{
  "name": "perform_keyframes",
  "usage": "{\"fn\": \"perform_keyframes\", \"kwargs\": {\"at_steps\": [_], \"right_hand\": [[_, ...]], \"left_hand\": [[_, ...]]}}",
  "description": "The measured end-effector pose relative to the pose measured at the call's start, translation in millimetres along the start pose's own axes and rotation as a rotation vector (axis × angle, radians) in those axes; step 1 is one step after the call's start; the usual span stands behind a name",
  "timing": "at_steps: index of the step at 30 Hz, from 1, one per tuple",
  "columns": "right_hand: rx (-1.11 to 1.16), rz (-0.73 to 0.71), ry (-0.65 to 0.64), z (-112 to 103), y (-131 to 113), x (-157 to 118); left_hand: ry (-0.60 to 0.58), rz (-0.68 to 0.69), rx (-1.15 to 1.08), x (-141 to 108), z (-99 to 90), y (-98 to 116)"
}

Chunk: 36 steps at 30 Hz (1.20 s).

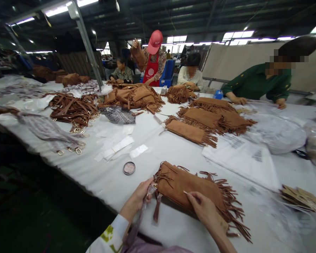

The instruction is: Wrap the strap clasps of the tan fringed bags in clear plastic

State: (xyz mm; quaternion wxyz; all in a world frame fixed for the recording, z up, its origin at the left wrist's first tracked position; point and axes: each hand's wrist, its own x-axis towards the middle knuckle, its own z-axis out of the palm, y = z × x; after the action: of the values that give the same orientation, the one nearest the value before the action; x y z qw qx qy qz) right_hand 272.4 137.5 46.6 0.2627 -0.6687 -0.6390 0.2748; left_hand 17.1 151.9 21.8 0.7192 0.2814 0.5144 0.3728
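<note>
A brown suede-like fringed bag (189,184) lies flat on the white table in front of me, its fringe spread to the right. My left hand (140,193) is closed at the bag's left end, beside a metal ring, around a strap in clear plastic wrap (139,219) that hangs toward my lap. Below that ring dangles a dark brown tassel or pull (157,208). Over the bag's lower middle, my right hand (202,207) pinches a small white sliver (185,192) between thumb and fingers; its exact kind is too small to tell.
A small round tin (129,168) and white paper slips (138,151) lie ahead. Beyond are fringed bags (184,131), a heap of brown straps (68,109) and white printed bags (242,158). Brown tags (302,197) lie at right. Several co-workers, one in a red apron (150,72), are across the table.
</note>
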Motion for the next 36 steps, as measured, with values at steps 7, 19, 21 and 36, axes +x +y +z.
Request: {"fn": "perform_keyframes", "kwargs": {"at_steps": [7, 19, 21, 36], "right_hand": [[0.072, -0.009, -0.114, 17, -15, 5], [0.110, -0.057, -0.115, 34, -18, 7], [0.141, -0.037, -0.111, 33, -18, 8], [0.213, -0.165, -0.342, 61, -85, 8]], "left_hand": [[-0.053, -0.193, -0.168, 11, -12.1, -8], [-0.159, -0.203, -0.055, 6, -33.0, -1], [-0.148, -0.165, -0.050, 5, -31.9, -2], [-0.182, -0.099, 0.056, 2, -30.7, -2]]}}
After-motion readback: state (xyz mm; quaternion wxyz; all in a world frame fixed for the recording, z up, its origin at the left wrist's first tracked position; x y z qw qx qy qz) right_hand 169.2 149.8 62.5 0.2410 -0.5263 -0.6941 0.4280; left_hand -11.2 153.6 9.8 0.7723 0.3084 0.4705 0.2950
